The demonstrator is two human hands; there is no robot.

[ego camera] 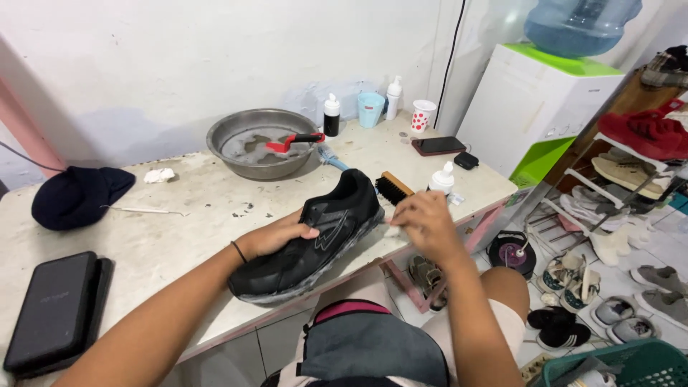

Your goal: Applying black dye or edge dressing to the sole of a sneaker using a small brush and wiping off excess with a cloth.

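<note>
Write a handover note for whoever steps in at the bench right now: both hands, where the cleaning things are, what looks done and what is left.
Left hand: steadies the black shoe on its side at the table edge.
Right hand: at the shoe's toe, pinching something small and white; too small to identify.
Wooden brush lies behind the toe. Red-handled brush sits in the metal basin; white squeeze bottle stands nearby.
Done: sole edge looks wet or foamy.
Left: cannot tell how much remains.
</note>
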